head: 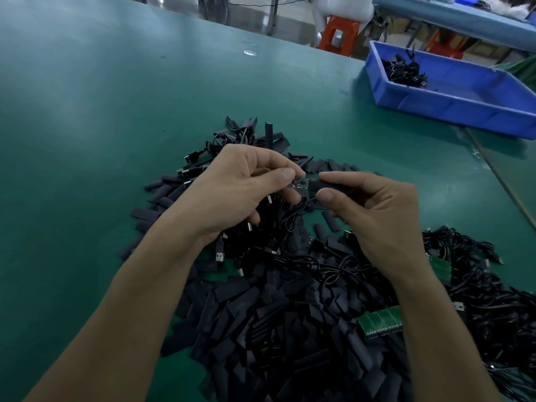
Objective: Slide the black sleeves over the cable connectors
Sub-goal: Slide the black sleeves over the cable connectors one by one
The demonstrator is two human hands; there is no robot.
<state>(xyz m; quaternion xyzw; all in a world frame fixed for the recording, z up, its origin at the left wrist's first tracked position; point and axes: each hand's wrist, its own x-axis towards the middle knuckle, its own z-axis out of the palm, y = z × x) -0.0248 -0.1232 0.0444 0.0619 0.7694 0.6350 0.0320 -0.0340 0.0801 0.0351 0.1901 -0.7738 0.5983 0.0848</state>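
Note:
My left hand pinches a small green connector board at the end of a black cable and grips a bundle of black cables with USB plugs hanging under the palm. My right hand pinches a flat black sleeve between thumb and forefinger. The sleeve's open end meets the tip of the board. Beneath both hands lies a big heap of loose black sleeves.
A blue bin holding several black cables stands at the far right on the green table. A tangle of black cables lies at the right. Green circuit board strips rest among the sleeves. An orange stool stands beyond the table.

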